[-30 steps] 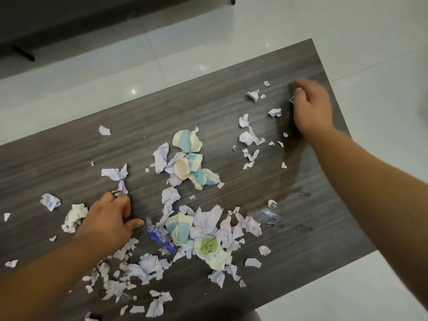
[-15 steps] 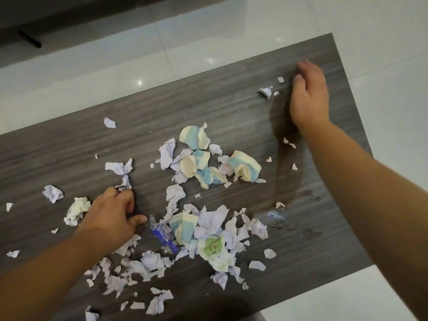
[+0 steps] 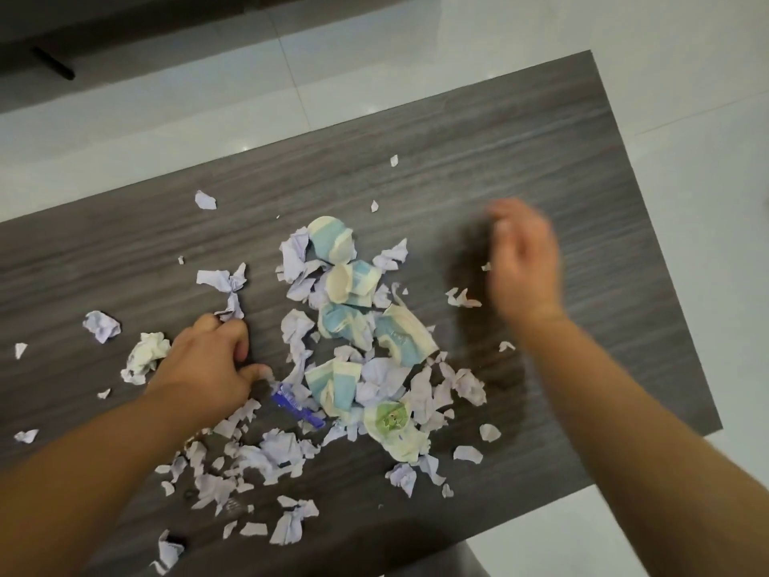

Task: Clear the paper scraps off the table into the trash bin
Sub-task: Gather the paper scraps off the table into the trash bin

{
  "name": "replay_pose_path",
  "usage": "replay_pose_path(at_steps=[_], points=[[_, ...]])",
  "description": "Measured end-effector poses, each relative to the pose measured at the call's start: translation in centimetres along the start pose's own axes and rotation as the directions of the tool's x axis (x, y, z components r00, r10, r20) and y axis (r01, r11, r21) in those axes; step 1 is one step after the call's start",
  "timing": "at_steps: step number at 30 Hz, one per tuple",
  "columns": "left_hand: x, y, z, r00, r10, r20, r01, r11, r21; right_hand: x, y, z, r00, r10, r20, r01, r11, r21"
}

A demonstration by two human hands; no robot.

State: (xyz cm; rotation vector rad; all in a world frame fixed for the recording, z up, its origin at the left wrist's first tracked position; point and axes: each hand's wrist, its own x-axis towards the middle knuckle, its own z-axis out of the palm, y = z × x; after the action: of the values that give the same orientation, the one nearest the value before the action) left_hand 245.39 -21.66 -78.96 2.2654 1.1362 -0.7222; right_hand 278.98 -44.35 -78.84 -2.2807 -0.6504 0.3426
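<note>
Several torn white and lilac paper scraps (image 3: 374, 381) and crumpled blue-and-cream wads (image 3: 333, 239) lie heaped in the middle of a dark wood-grain table (image 3: 541, 139). My left hand (image 3: 208, 368) rests on the table at the heap's left edge, fingers curled, touching a twisted scrap (image 3: 231, 293). My right hand (image 3: 524, 260) is blurred to the right of the heap, fingers loosely apart, holding nothing I can see. A blue wrapper (image 3: 297, 406) lies beside my left thumb. No trash bin is in view.
Loose scraps (image 3: 102, 324) are scattered along the table's left side and near the front edge (image 3: 291, 526). White glossy floor tiles (image 3: 686, 97) surround the table. A dark piece of furniture (image 3: 54, 64) stands at the far left.
My right hand has swept from the table's far right corner toward the middle, pushing the far scraps into the heap. My left hand has stayed in place.
</note>
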Motion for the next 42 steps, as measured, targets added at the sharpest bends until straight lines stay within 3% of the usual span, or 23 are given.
replay_pose_path(at_steps=[2, 4, 6, 9, 13, 15, 18, 21, 23, 27, 31, 33, 36, 38, 40, 42], points=[[0.0, -0.2, 0.3, 1.0, 0.019, -0.01, -0.019, 1.0, 0.003, 0.6, 4.2, -3.9, 0.955, 0.249, -0.159, -0.246, 0.969, 0.039], [0.1, -0.4, 0.5, 0.999, 0.026, -0.023, -0.026, 1.0, 0.012, -0.3, 6.7, -5.1, 0.923, 0.348, -0.163, -0.346, 0.937, 0.039], [0.2, -0.7, 0.7, 0.999, 0.034, -0.041, -0.033, 0.999, 0.017, -1.8, 6.8, -3.4, 0.947, 0.305, -0.099, -0.308, 0.951, -0.022], [0.3, -0.8, 0.9, 0.997, 0.05, -0.063, -0.05, 0.999, -0.012, -4.7, 2.3, 1.4, 0.991, 0.131, 0.009, -0.13, 0.99, -0.055], [-0.2, -1.0, 0.8, 0.997, 0.053, -0.054, -0.057, 0.995, -0.076, -10.6, -5.9, 7.6, 0.967, 0.015, 0.253, -0.018, 1.0, 0.01], [-0.8, -1.0, 0.6, 0.997, 0.052, -0.055, -0.059, 0.991, -0.123, -12.1, -7.6, 8.2, 0.959, 0.018, 0.284, -0.04, 0.997, 0.072], [-2.2, -1.7, 0.5, 0.989, 0.105, -0.105, -0.128, 0.961, -0.245, -13.2, -5.7, 4.6, 0.966, 0.257, 0.016, -0.257, 0.956, 0.144], [-4.9, -4.1, 1.0, 0.951, 0.19, -0.244, -0.265, 0.907, -0.326, -18.5, -1.7, 0.6, 0.849, 0.469, -0.244, -0.428, 0.88, 0.206], [-7.4, -5.8, 1.8, 0.919, 0.21, -0.334, -0.324, 0.884, -0.336, -23.0, 0.8, 0.0, 0.811, 0.518, -0.274, -0.482, 0.855, 0.19], [-14.2, -9.8, 5.7, 0.828, 0.123, -0.547, -0.317, 0.908, -0.274, -28.5, 2.4, 3.5, 0.877, 0.411, -0.248, -0.431, 0.902, -0.03], [-19.2, -13.7, 11.1, 0.844, 0.127, -0.521, -0.292, 0.924, -0.247, -27.4, 0.1, 9.2, 0.862, 0.363, -0.353, -0.364, 0.929, 0.065], [-20.4, -15.7, 12.6, 0.852, 0.072, -0.519, -0.243, 0.932, -0.27, -26.2, -1.4, 11.6, 0.893, 0.292, -0.342, -0.263, 0.956, 0.13], [-23.8, -18.6, 14.0, 0.873, -0.097, -0.479, -0.113, 0.913, -0.391, -26.3, -4.2, 14.9, 0.942, 0.173, -0.287, -0.127, 0.976, 0.174], [-26.6, -19.6, 14.6, 0.87, -0.351, -0.348, 0.094, 0.809, -0.581, -26.7, -6.0, 15.9, 0.953, 0.178, -0.244, -0.12, 0.965, 0.234], [-28.6, -20.1, 15.1, 0.766, -0.643, 0.014, 0.454, 0.525, -0.72, -26.2, -7.3, 15.3, 0.935, 0.247, -0.255, -0.165, 0.938, 0.305], [-29.4, -20.2, 15.3, 0.684, -0.643, 0.344, 0.686, 0.407, -0.603, -24.3, -8.0, 13.2, 0.827, 0.427, -0.366, -0.263, 0.869, 0.42]])
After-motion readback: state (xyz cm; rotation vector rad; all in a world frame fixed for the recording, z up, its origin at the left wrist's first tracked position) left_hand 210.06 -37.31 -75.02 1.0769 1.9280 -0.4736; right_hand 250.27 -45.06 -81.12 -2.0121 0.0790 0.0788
